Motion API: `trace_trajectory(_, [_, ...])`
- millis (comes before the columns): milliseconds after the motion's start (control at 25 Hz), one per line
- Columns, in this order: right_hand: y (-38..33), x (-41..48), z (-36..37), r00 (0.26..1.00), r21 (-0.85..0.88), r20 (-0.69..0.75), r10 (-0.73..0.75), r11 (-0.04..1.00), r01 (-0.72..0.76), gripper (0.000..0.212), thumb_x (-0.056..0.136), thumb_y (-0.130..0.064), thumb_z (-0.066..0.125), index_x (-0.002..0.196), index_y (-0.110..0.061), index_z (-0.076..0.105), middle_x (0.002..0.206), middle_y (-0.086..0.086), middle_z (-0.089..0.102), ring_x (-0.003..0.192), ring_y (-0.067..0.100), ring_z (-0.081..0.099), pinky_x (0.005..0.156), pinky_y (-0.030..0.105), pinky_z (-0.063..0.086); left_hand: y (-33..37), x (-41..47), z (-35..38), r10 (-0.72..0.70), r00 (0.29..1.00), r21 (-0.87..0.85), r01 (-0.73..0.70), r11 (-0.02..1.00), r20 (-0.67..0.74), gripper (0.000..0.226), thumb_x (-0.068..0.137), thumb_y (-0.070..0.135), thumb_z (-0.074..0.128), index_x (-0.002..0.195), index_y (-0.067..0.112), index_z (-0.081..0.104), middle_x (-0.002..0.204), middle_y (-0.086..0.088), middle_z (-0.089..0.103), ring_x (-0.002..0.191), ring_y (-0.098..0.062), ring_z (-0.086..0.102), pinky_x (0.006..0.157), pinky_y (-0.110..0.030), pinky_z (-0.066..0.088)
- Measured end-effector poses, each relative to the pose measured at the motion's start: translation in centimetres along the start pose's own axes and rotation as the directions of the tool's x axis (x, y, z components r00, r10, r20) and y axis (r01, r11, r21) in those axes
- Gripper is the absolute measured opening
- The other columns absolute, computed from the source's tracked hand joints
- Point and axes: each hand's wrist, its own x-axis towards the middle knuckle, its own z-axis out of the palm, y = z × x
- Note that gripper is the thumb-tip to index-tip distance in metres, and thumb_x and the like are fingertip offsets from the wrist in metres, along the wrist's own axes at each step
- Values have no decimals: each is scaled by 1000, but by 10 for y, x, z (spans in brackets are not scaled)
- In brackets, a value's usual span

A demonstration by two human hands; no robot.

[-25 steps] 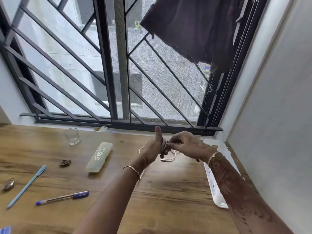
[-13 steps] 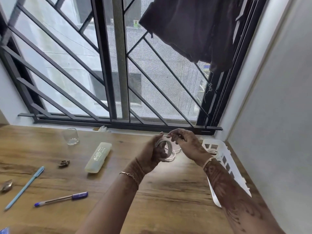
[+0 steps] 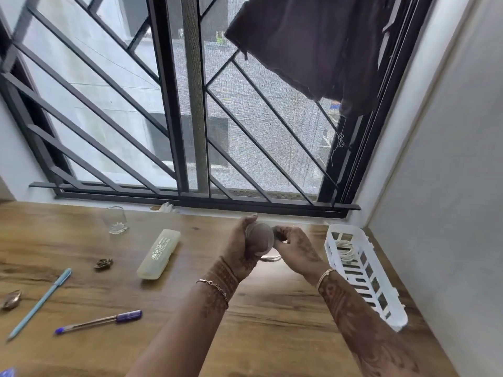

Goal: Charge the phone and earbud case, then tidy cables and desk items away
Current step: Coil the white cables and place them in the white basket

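Observation:
My left hand [image 3: 241, 247] grips a coiled white cable [image 3: 262, 239] above the wooden desk [image 3: 272, 336], near the window sill. The coil is blurred by motion. My right hand [image 3: 295, 247] pinches the cable at the coil's right side. A loose end of the cable [image 3: 270, 258] with its plug hangs just below both hands. A white slotted basket [image 3: 381, 303] lies at the desk's right edge against the wall, with another coiled white cable [image 3: 345, 250] in its far end. No phone or earbud case is in view.
A translucent pencil box [image 3: 159, 254] lies left of my hands. A glass [image 3: 115, 220] stands by the sill. A light blue pen [image 3: 40, 302] and a purple-capped pen [image 3: 99, 321] lie at the front left, near a small brown clip [image 3: 103, 263] and a metallic object [image 3: 11, 299].
The cable went from loose loops around my left hand to a tight round coil. My right hand keeps winding at its side. The basket has come more fully into view.

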Motion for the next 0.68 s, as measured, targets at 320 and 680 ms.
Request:
trace_trajectory(320, [0, -11, 3, 988, 326, 104, 111, 935, -139, 19, 92, -24, 62, 91, -7, 71, 80, 1, 68, 66, -4, 61, 55, 5, 43, -13, 14, -20, 28, 993, 91, -18, 996, -112, 26, 88, 28, 49, 71, 8, 55, 45, 1, 53, 29, -9, 42, 30, -13, 30])
trace_trajectory(680, [12, -5, 19, 984, 390, -7, 180, 906, -163, 11, 88, -12, 67, 80, -19, 71, 71, 7, 68, 64, 15, 65, 59, 15, 52, -22, 15, -26, 186, 971, 112, -170, 979, -148, 18, 90, 21, 60, 74, 14, 59, 51, 4, 52, 37, -7, 46, 38, -18, 41])
